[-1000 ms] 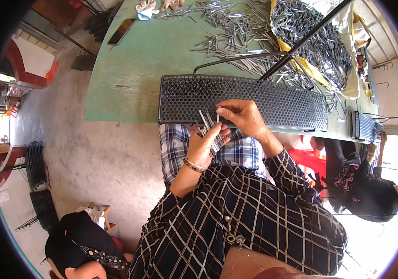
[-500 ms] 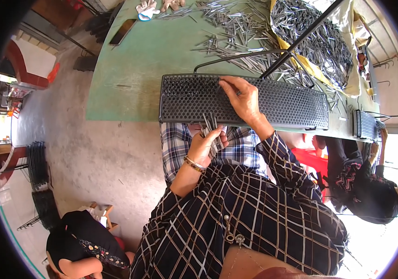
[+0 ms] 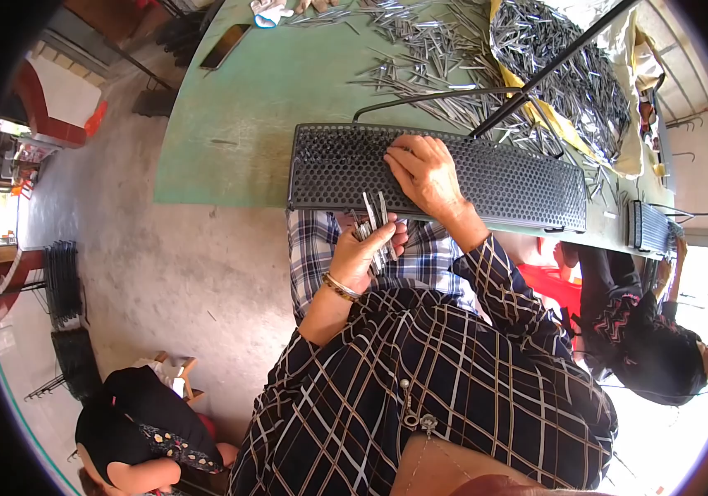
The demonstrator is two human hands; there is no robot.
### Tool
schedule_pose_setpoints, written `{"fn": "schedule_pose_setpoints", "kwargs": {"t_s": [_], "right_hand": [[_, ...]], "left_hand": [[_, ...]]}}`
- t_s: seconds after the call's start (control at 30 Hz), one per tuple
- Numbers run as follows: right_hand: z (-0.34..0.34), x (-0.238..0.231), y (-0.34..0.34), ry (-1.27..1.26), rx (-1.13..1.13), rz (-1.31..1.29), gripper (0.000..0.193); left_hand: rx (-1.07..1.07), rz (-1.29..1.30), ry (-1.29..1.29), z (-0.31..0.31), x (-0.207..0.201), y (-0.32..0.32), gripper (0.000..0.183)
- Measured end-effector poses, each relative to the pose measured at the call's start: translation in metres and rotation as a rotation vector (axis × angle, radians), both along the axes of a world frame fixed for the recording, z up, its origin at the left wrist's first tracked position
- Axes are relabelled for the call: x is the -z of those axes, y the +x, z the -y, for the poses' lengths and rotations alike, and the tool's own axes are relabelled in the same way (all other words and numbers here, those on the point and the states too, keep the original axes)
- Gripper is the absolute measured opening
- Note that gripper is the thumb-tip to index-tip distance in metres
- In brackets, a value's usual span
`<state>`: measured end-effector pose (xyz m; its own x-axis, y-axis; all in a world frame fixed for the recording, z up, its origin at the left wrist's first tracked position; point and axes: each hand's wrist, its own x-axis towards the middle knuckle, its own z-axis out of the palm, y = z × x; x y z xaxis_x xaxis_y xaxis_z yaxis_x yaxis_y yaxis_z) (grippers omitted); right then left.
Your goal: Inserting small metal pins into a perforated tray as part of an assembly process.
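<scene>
Holding a loose bundle of metal sticks (image 3: 375, 226) in the half-closed left hand (image 3: 356, 255), just below the black rack (image 3: 519, 183). Reaching over the rack at 1 o'clock from there with the right hand (image 3: 424, 172), bent nearly to a pinch; cannot tell of any stick between its fingertips. Judging the sticks likely light, stiff and slippery, hardly fragile; best pinched near one end. Can see more in a heap (image 3: 565, 83) at 2 o'clock. Can read no brand, label or writing anywhere.

Left hand (image 3: 356, 253): curled, thumb (image 3: 380, 236) toward two o'clock
Left forearm (image 3: 325, 318): slanting toward one
Right hand (image 3: 428, 175): fingertips (image 3: 393, 155) bunched toward ten
Right forearm (image 3: 468, 228): slanting toward eleven
</scene>
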<state>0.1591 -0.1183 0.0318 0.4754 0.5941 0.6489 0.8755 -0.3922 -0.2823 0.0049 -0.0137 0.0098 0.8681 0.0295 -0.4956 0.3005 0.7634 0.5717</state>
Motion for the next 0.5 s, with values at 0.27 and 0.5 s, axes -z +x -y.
{"fn": "schedule_pose_setpoints", "kwargs": {"t_s": [0.27, 0.5], "right_hand": [[0.000, -0.012, -0.014, 0.103, 0.055, -0.135, 0.020], [0.001, -0.023, -0.037, -0.014, -0.134, -1.360, 0.020]], "left_hand": [[-0.014, 0.058, 0.047, -0.008, 0.001, -0.006, 0.024], [-0.023, 0.093, 0.077, -0.011, -0.002, -0.004, 0.024]]}}
